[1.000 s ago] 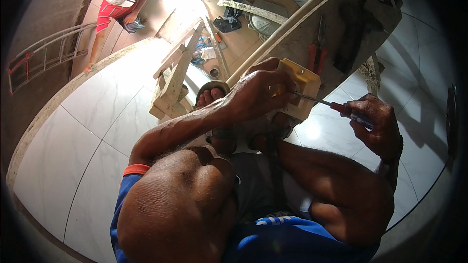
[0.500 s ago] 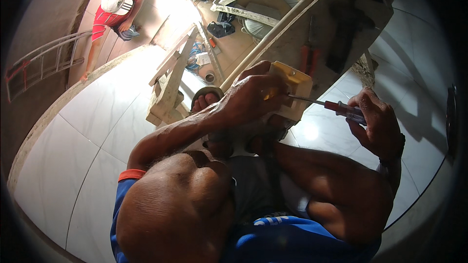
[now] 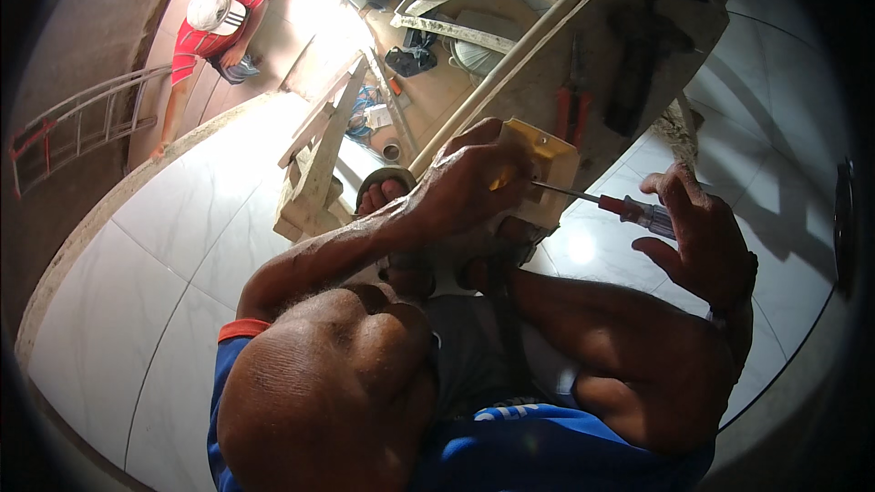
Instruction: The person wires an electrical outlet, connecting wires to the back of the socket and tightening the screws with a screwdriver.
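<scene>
My left hand point(image 3: 474, 178) is closed round a cream-yellow plastic box point(image 3: 552, 184), with its fingers over the near left side. A screwdriver point(image 3: 629, 210) with a thin metal shank and a red and clear handle points left into the box. Its tip meets the box beside my left fingertips; what it touches there is hidden. The end of the handle rests in my right hand point(image 3: 697, 237), whose thumb and forefinger are spread off the handle. My left forearm crosses above my knees and feet.
A wooden bench point(image 3: 592, 55) holds red-handled pliers point(image 3: 572, 114) and a dark hammer-like tool point(image 3: 638, 73). Timber trestle legs point(image 3: 319, 155) stand on white tiles. Far left, a person in a red shirt point(image 3: 219, 23) crouches near a ladder point(image 3: 87, 128). A roll of tape point(image 3: 391, 151) lies beyond.
My right thumb and forefinger have spread wider from the screwdriver's handle. The box and screwdriver have shifted slightly left, with the tip still at the box.
</scene>
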`<state>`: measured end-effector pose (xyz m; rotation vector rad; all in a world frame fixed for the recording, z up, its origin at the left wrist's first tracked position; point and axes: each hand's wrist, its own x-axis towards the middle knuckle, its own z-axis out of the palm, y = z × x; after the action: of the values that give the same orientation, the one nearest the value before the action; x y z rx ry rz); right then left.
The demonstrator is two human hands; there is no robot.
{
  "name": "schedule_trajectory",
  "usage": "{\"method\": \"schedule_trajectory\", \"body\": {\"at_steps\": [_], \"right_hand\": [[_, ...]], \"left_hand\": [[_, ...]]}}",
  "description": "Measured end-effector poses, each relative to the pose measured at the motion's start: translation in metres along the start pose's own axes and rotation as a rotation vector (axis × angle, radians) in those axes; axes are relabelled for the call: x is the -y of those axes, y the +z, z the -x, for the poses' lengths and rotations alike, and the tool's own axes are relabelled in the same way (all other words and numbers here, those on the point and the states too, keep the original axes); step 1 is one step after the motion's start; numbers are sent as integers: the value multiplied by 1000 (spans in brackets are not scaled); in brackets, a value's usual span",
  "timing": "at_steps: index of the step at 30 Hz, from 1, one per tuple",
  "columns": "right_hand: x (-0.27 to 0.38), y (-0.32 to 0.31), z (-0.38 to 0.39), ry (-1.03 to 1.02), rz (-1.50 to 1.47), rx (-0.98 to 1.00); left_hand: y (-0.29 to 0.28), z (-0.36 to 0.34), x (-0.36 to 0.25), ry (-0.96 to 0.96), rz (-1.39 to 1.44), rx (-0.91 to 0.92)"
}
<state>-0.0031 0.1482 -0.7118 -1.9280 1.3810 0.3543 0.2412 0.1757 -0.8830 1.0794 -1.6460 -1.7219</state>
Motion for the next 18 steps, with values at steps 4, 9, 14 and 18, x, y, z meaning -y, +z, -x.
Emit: {"method": "schedule_trajectory", "body": {"at_steps": [4,9,14,18], "right_hand": [[-8,-1,3,-49,127,16],[-13,-5,3,-142,164,31],[-6,-9,1,-50,31,96],[-11,-3,5,-97,199,73]], "left_hand": [[4,2,-2,-16,-39,8],[6,-1,-7,30,37,-16],[8,2,-4,18,14,-8],[8,1,-4,-13,84,-32]]}}
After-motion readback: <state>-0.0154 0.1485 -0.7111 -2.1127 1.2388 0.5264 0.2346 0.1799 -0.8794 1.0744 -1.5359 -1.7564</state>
